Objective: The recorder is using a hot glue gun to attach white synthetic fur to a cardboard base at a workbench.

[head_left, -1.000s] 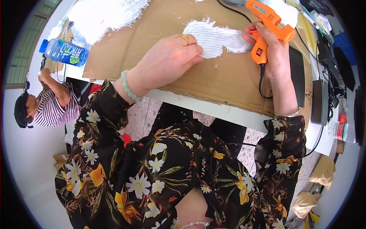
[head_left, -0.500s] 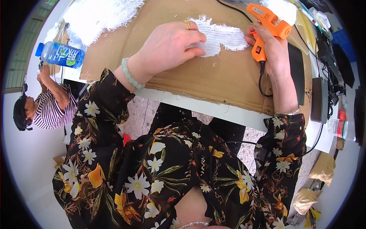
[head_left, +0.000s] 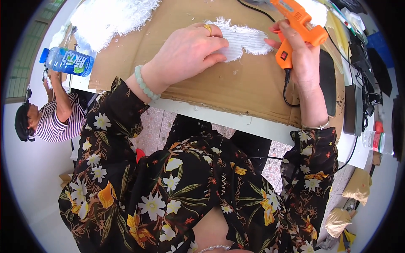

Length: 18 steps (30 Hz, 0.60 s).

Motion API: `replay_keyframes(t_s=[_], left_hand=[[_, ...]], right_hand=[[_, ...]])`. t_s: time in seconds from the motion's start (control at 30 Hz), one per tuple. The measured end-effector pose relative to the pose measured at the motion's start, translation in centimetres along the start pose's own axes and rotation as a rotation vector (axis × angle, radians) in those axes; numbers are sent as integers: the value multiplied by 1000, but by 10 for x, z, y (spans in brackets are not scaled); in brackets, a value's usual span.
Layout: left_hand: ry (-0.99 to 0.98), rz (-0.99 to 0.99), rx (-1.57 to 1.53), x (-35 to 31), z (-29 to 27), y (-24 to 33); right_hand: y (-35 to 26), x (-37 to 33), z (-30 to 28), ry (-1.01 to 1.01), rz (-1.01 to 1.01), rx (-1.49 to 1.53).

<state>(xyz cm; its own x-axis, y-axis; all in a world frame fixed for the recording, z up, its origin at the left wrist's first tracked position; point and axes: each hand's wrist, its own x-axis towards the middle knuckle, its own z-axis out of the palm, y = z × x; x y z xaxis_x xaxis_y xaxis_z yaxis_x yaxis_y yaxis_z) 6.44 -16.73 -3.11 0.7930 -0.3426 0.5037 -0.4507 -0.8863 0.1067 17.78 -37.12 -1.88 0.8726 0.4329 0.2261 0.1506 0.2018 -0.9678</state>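
A small, ragged-edged piece of white striped fabric (head_left: 249,39) lies flat on the brown cardboard (head_left: 219,90). Its left end is between the thumb and fingers of my left hand (head_left: 185,52), which are closed on it. My right hand (head_left: 307,63) is wrapped around an orange hot glue gun (head_left: 318,35). The gun's nozzle points up and to the left, away from the fabric, and its black cord hangs from the handle. The right index finger sits close to the fabric's right end; whether it touches is hard to tell.
White shaggy fabric (head_left: 112,21) lies at the far left, near a blue-labelled bottle (head_left: 69,61). A flat black pad (head_left: 327,84) and a black box with cables (head_left: 353,109) are at the right. Another person (head_left: 61,118) in stripes works at the left.
My right hand has drawn slightly right with the glue gun, its index finger coming off the fabric's right end. My left hand has barely moved. The other person's hands have shifted.
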Motion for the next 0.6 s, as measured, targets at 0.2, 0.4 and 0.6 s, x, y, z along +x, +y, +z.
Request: replay_keyframes(t_s=[0.2, 0.4, 0.6], left_hand=[[-31, -33, 13, -1, 3, 1], [-12, -24, 15, -1, 3, 0], [0, 1, 27, -1, 4, 0]], right_hand=[[3, -1, 1, -72, 118, -221], [3, 0, -1, -83, 117, -269], [4, 0, 0, -80, 118, -258]])
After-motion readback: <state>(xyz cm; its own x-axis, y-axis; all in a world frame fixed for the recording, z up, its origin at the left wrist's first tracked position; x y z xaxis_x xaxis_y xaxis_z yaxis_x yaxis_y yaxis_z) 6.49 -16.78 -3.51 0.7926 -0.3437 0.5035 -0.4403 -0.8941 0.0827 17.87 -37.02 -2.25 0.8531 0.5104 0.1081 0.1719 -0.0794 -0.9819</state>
